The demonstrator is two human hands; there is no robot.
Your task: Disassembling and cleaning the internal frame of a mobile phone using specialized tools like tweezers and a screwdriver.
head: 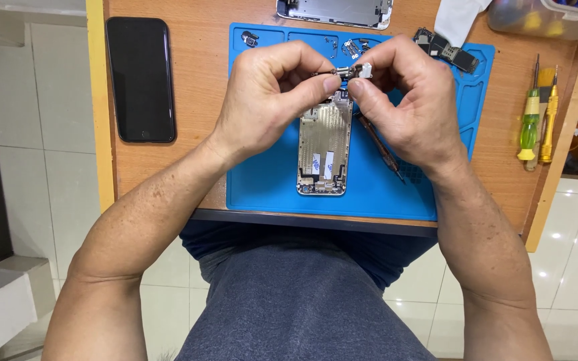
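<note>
Head view: the left hand (269, 100) and right hand (409, 100) pinch a small metal part (354, 72) between narrowed fingertips, just above the open phone shell (324, 144) on the blue mat (262, 180). It looks light, thin and easily bent, best held by its edges. Screws (350, 47) lie near the mat's far edge; the table's left side holds a black phone (140, 79), with screwdrivers (540, 113) at the right edge.

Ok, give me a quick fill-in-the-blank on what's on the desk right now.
1. Both hands pinch a small part above the opened ____.
2. The phone shell lies on a ____ mat.
3. A black phone lies face up to the ____ of the mat.
4. Two screwdrivers lie on the desk's ____ side.

Missing words: phone shell; blue; left; right
</note>
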